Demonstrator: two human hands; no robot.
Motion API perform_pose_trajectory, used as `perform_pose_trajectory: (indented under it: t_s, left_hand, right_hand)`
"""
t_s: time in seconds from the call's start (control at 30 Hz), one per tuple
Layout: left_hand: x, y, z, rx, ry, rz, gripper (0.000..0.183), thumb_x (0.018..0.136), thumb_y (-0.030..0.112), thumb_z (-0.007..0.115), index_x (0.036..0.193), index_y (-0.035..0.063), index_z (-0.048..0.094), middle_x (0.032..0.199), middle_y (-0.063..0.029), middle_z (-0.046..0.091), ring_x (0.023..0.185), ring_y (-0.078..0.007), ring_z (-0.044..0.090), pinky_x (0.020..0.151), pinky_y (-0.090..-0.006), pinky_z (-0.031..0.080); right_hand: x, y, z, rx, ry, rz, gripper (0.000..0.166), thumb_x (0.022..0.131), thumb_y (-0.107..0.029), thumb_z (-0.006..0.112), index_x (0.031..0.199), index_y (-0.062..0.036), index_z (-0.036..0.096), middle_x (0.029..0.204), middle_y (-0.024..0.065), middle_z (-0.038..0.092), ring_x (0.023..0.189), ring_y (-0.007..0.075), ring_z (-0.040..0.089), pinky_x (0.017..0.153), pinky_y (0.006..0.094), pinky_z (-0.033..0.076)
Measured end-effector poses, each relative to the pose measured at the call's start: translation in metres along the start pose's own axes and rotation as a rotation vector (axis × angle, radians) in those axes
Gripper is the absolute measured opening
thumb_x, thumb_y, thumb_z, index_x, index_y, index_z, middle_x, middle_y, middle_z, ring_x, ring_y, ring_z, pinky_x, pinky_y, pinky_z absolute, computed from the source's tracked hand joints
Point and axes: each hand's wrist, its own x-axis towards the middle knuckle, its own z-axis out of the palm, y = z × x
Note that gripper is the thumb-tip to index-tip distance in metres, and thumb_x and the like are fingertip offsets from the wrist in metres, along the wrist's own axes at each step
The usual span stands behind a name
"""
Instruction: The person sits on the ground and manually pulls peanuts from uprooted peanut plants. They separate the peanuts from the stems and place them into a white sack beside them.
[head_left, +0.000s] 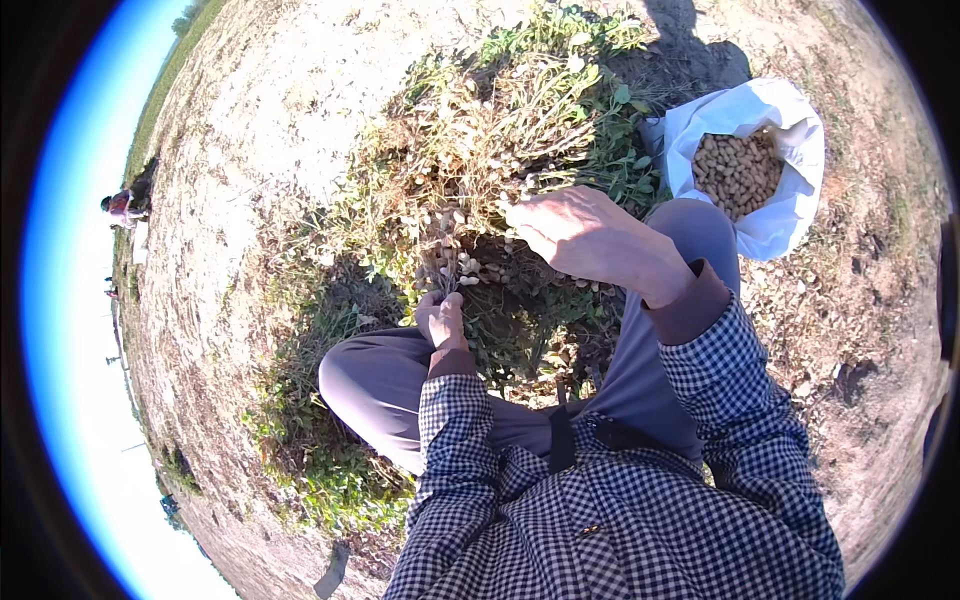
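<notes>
Between my bent knees lies a heap of uprooted peanut plants (480, 150) with roots and pods showing. My left hand (442, 319), near my left knee, grips the stems or roots of a peanut bunch (448, 255), whose pale pods hang around the fingers' far side. My right hand (574, 229) is to the right of that bunch, over the edge of the heap, back of the hand up. Its fingertips are turned away, so whether they hold anything is hidden. Beyond my right knee stands an open white sack (806, 165) with many peanuts in their shells (735, 172) inside.
Dry soil (262, 97) strewn with plant litter surrounds the heap. Green leafy plants (345, 495) lie beside my left leg. Far off at the left edge, a person (120, 206) is bent over near a pale container (140, 244).
</notes>
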Motion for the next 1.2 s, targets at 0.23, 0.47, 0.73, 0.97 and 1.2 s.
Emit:
perform_pose_trajectory:
  t_s: [0.23,0.47,0.73,0.97,1.2]
  left_hand:
    - [-0.045,0.103,-0.083,-0.278,-0.018,0.139,0.017,0.064,0.000,0.056,0.080,-0.0024,0.060,0.071,0.0012,0.057,0.061,-0.0082,0.048,0.058,-0.0205,0.039]
    - [-0.024,0.181,-0.127,-0.620,-0.393,0.404,0.025,0.073,0.003,0.057,0.098,0.0047,0.058,0.075,0.0027,0.058,0.060,-0.0038,0.050,0.051,-0.0182,0.040]
    - [0.039,0.209,-0.082,-0.573,-0.477,0.151,0.027,0.081,0.018,0.066,0.103,0.0054,0.056,0.093,0.0007,0.057,0.084,-0.0108,0.056,0.074,-0.0244,0.046]
    - [0.119,0.145,-0.004,0.272,-0.476,0.648,0.039,0.095,0.022,0.046,0.126,-0.0014,0.050,0.107,-0.0121,0.064,0.093,-0.0252,0.061,0.074,-0.0352,0.050]
    - [0.076,0.216,0.014,-0.528,-0.533,0.171,0.019,0.084,0.004,0.046,0.095,0.0013,0.061,0.079,0.0007,0.060,0.067,-0.0063,0.050,0.062,-0.0203,0.038]
  right_hand:
    - [0.006,-0.009,-0.015,0.140,-0.110,0.149,0.008,0.085,-0.012,0.048,0.085,-0.0038,0.050,0.068,0.0135,0.052,0.067,0.0301,0.055,0.061,0.0407,0.043]
    - [0.028,-0.040,-0.016,0.542,0.050,0.222,0.043,0.088,-0.022,0.060,0.124,-0.0032,0.047,0.115,0.0173,0.060,0.102,0.0289,0.061,0.085,0.0373,0.049]
    - [0.073,0.005,0.050,0.925,-0.002,0.289,0.046,0.089,-0.017,0.062,0.129,-0.0027,0.043,0.107,0.0030,0.055,0.092,0.0104,0.052,0.076,0.0236,0.045]
    - [0.097,0.023,0.039,0.104,-0.238,0.709,0.027,0.088,-0.019,0.055,0.107,0.0011,0.052,0.091,0.0117,0.059,0.084,0.0201,0.058,0.074,0.0325,0.048]
    - [0.097,0.035,0.018,0.539,0.284,0.538,0.022,0.093,-0.006,0.050,0.112,0.0028,0.056,0.091,0.0092,0.065,0.083,0.0137,0.063,0.074,0.0258,0.051]
